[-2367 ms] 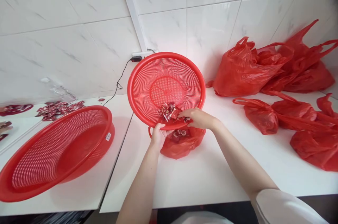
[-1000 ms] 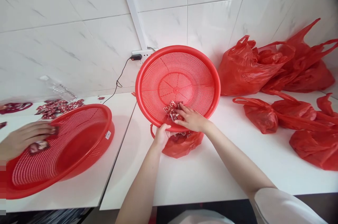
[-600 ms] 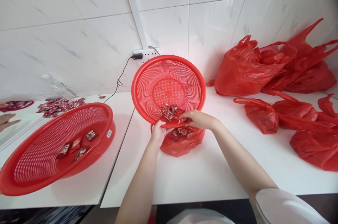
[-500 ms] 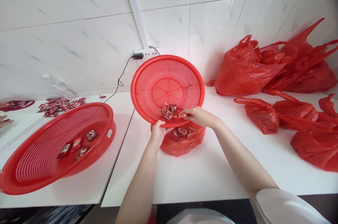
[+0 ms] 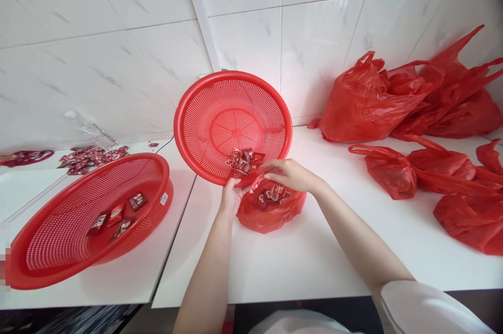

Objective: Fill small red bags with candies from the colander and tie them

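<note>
My left hand (image 5: 231, 197) grips the lower rim of a red plastic mesh basket (image 5: 236, 103), which is tilted up toward me. Several small wrapped packets (image 5: 242, 161) have gathered at its lower side. Just outside that rim, my right hand (image 5: 288, 174) pinches a small red packet (image 5: 257, 182). Beneath both hands, a red plastic bag (image 5: 267, 218) stands open on the white table, with several dark red packets (image 5: 274, 195) inside.
A second red basket (image 5: 51, 239) at the left holds a few packets (image 5: 118, 216). Behind it lie a pile of dark red packets (image 5: 90, 158) and a clear bottle (image 5: 94, 132). Filled red bags (image 5: 377, 98) stand at the right by the tiled wall.
The tilted basket has shifted left and slightly up with my left hand on its rim. My right hand has drawn a packet out of it over the bag. Another person's fingers at far left are gone.
</note>
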Tool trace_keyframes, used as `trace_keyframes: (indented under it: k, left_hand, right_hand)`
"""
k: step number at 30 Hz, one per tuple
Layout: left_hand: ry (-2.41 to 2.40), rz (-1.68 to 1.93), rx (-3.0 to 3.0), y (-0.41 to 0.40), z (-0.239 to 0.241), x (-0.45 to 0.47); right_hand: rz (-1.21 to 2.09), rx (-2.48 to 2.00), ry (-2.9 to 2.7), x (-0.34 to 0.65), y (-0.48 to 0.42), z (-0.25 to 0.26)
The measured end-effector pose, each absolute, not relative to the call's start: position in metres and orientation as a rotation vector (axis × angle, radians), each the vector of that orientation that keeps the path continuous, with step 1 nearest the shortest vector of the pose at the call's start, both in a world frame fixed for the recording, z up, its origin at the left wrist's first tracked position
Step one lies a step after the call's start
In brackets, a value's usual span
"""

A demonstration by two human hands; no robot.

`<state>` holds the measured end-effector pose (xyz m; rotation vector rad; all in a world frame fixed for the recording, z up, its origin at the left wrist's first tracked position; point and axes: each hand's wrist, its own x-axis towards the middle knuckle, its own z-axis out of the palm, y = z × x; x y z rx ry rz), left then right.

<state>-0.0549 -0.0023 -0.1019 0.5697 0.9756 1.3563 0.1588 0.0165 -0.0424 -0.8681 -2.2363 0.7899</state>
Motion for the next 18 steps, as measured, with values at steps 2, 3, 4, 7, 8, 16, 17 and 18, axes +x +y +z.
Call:
trace_keyframes:
  k: [2,3,4,7,8,16,17,18]
  left_hand:
    - [0.974,1.355,0.614,-0.003,-0.101,-0.056]
    - [0.968,1.358,0.639,-0.004,-0.1,-0.055]
    - [0.962,1.359,0.658,-0.006,-0.1,-0.054]
    - [0.94,1.338,0.672,-0.012,-0.098,-0.046]
    - [0.921,1.333,0.669,-0.015,-0.098,-0.043]
    - [0.92,1.334,0.609,-0.018,-0.092,-0.034]
    - [0.922,1.335,0.6,-0.017,-0.092,-0.036]
    - [0.921,1.334,0.595,-0.015,-0.093,-0.038]
  right_hand:
    - [0.724,-0.862,-2.202,0.158,0.018,-0.043]
    - [0.674,-0.87,-2.192,0.158,0.018,-0.044]
    - [0.618,-0.886,-2.186,0.158,0.019,-0.045]
    - [0.411,-1.028,-2.233,0.154,0.019,-0.053]
    - [0.353,-1.105,-2.267,0.152,0.019,-0.056]
    - [0.465,-1.041,-2.634,0.151,0.018,-0.061]
    - [0.48,-0.981,-2.635,0.153,0.019,-0.06]
    - [0.509,-0.927,-2.624,0.155,0.021,-0.059]
